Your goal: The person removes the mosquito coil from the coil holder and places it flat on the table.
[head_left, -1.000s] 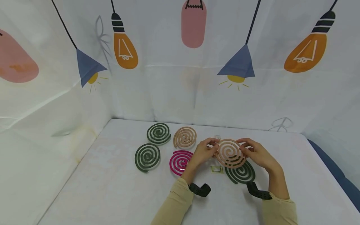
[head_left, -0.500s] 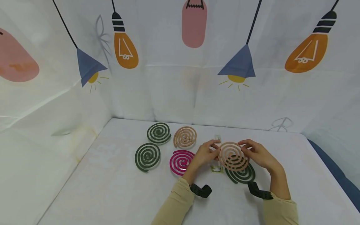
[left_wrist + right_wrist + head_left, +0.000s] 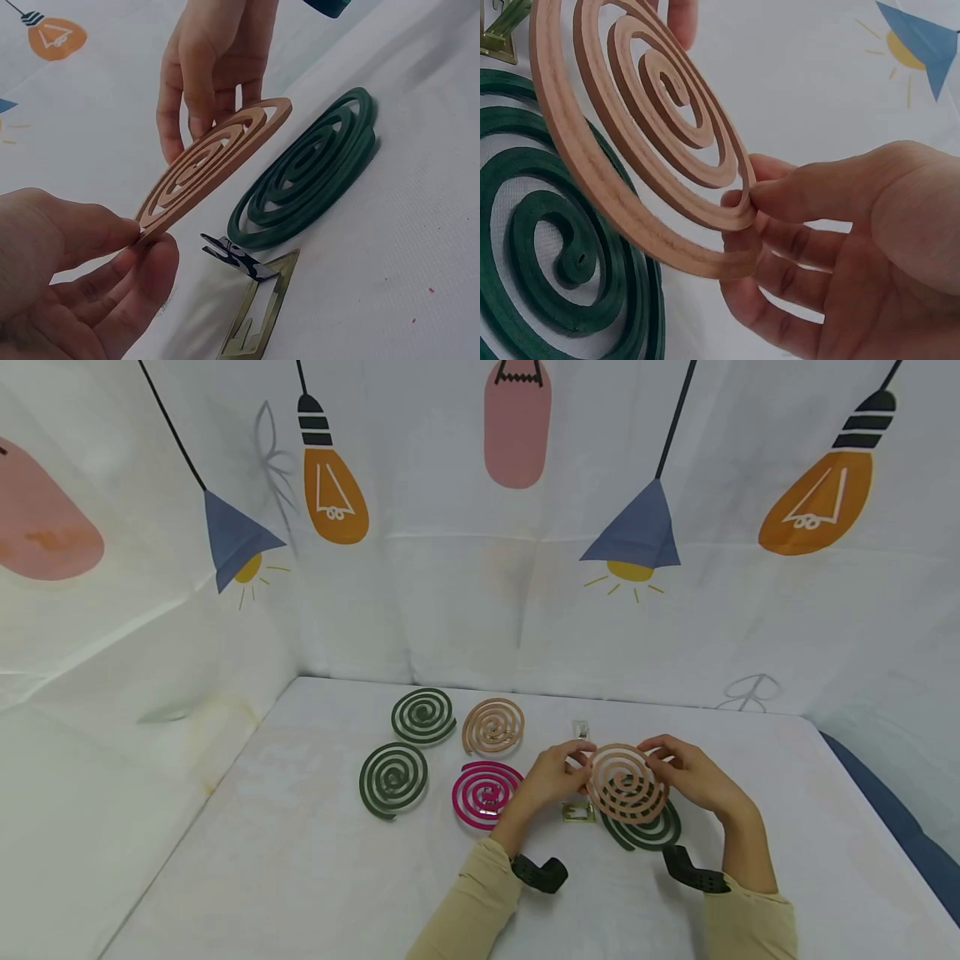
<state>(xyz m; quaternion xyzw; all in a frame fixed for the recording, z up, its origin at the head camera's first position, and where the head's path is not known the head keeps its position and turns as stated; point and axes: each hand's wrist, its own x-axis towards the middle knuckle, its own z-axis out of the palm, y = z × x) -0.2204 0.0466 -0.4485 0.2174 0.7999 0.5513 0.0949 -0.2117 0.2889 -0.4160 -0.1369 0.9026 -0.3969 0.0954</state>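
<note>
A tan mosquito coil (image 3: 628, 785) is held raised and tilted between both hands. My left hand (image 3: 553, 774) pinches its left edge between thumb and fingers. On the opposite edge my right hand (image 3: 688, 772) grips it, the thumb on one face and fingers behind, as the right wrist view shows. Just below lies a dark green mosquito coil (image 3: 330, 193) on the white table, partly covered by the tan one in the head view. Close to the green coil's edge is a small metal coil stand (image 3: 234, 346) with a bent-up tongue.
To the left lie a pink coil (image 3: 460, 797) with a metal piece on it, another tan coil (image 3: 468, 731) and two green coils (image 3: 423, 770), (image 3: 397, 714). A second small metal stand (image 3: 581, 727) sits behind my left hand. A printed white cloth (image 3: 450, 610) hangs behind the table.
Both hands have shifted slightly right and toward me with the tan coil, which now overlaps more of the green coil. The coils on the left have stayed put.
</note>
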